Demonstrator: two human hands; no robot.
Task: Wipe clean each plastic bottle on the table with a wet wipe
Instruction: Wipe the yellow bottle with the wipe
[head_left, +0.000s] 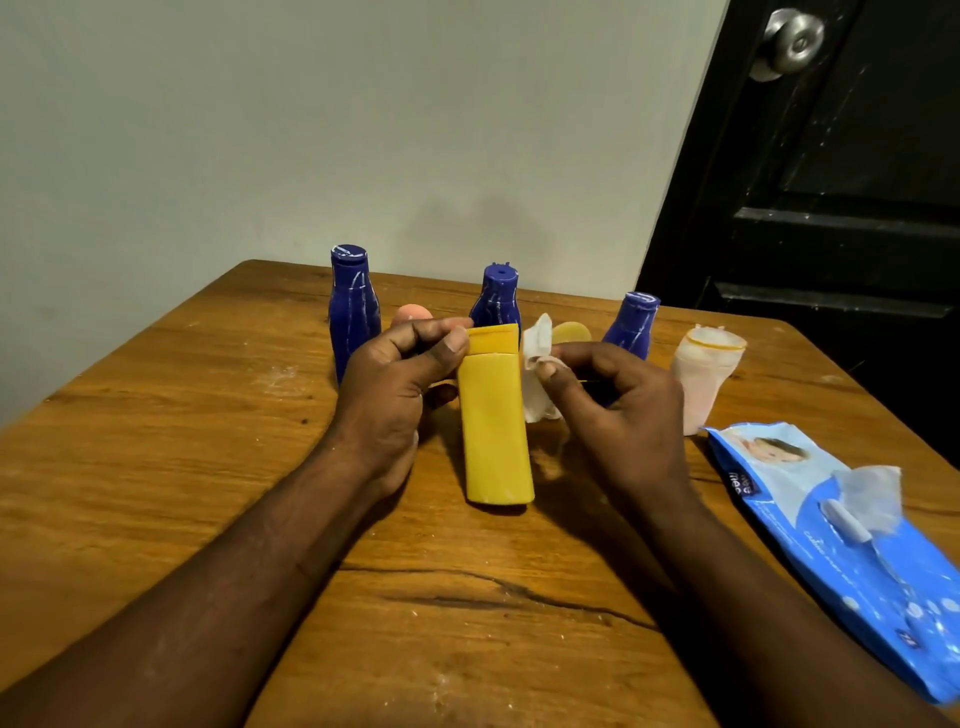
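My left hand (397, 387) grips a yellow plastic bottle (493, 421) near its cap, holding it tilted above the middle of the wooden table (156, 467). My right hand (613, 405) pinches a crumpled white wet wipe (535, 364) just right of the bottle's cap. Three dark blue bottles stand upright behind, with white smears on them: one at the left (353, 312), one at the centre (497, 296), one at the right (631, 327). A pale pink bottle (701, 374) stands at the far right.
A blue wet wipe pack (841, 535) lies open on the table's right side, a wipe sticking out of it. A peach cap (411, 313) and a yellow cap (571, 331) peek out behind my hands. A black door (831, 208) stands at the back right.
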